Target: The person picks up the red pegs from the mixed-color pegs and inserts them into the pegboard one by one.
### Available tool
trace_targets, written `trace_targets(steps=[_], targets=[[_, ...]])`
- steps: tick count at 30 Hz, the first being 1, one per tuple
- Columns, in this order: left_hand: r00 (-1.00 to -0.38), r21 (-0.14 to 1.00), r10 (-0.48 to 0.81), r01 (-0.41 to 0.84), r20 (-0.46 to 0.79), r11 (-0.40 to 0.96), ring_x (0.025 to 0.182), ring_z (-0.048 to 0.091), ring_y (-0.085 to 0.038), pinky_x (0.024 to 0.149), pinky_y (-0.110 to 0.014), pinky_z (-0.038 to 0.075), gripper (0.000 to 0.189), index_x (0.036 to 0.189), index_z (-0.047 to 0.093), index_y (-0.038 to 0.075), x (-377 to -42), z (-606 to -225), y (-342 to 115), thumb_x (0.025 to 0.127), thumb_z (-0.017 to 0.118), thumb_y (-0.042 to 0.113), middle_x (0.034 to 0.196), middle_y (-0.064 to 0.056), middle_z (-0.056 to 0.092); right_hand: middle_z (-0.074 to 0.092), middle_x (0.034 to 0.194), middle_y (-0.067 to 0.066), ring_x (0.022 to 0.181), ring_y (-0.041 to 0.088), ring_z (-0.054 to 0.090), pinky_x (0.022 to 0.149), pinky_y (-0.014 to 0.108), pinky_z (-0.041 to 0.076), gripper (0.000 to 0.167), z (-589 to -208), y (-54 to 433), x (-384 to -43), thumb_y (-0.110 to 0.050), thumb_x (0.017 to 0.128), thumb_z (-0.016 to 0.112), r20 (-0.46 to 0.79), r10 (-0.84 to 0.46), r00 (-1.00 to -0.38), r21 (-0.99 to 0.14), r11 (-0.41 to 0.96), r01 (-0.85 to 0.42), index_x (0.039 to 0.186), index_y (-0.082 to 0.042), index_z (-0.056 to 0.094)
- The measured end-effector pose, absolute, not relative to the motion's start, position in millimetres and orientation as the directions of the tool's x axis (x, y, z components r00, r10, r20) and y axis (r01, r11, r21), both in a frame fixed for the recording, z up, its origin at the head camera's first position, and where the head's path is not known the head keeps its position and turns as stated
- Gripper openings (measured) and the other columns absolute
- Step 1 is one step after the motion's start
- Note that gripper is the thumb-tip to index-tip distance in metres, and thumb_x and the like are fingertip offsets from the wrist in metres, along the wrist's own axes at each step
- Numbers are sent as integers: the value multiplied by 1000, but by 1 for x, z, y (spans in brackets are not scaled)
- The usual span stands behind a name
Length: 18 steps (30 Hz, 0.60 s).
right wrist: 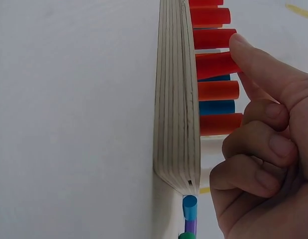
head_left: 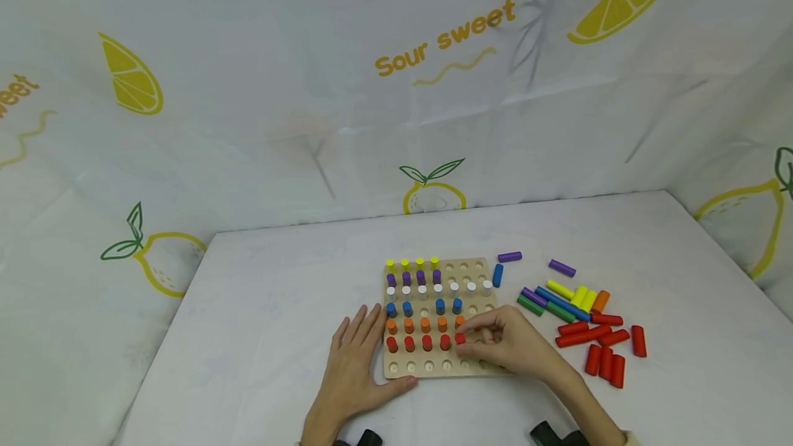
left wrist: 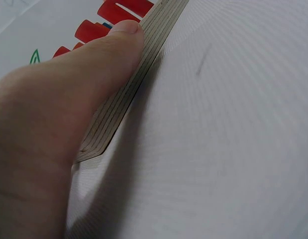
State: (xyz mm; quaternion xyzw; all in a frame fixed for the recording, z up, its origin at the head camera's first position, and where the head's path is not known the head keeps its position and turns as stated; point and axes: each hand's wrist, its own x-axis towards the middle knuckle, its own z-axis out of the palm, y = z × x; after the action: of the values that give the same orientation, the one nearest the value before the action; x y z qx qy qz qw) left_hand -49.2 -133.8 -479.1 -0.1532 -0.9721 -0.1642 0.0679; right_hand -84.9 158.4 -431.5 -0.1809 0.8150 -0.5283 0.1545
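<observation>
A wooden pegboard [head_left: 455,366] carries rows of upright yellow, purple, white, blue, orange and red pegs. My left hand [head_left: 353,363] lies along its left side with the fingers straight. The left thumb [left wrist: 121,45] presses against the board's front edge. Over the right part of the board, my right hand [head_left: 517,343] pinches a red peg [right wrist: 217,65] by its top between thumb and index finger. That peg stands slightly tilted at the end of the red row, its lower end at the board's surface. The other right fingers are curled in towards the palm.
Loose red pegs [head_left: 582,336] lie scattered right of the board, with yellow pegs [head_left: 560,288], green pegs [head_left: 530,305] and an orange peg [head_left: 600,301] behind them. A blue peg [head_left: 498,275] and a purple peg [head_left: 510,257] lie by the board's far right corner.
</observation>
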Motion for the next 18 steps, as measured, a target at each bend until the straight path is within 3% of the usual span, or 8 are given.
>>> trace_targets(steps=[18], targets=[[-949, 309, 271, 310, 163, 899, 155, 34, -28, 125, -55, 28, 111, 158, 41, 18, -50, -480, -134, 72, 64, 85, 165, 0, 41, 44, 57, -8, 52, 0, 40, 45, 17, 30, 23, -428, 159, -86, -26, 84, 84, -109, -430, -896, -882, 457, -112, 99, -10, 81]])
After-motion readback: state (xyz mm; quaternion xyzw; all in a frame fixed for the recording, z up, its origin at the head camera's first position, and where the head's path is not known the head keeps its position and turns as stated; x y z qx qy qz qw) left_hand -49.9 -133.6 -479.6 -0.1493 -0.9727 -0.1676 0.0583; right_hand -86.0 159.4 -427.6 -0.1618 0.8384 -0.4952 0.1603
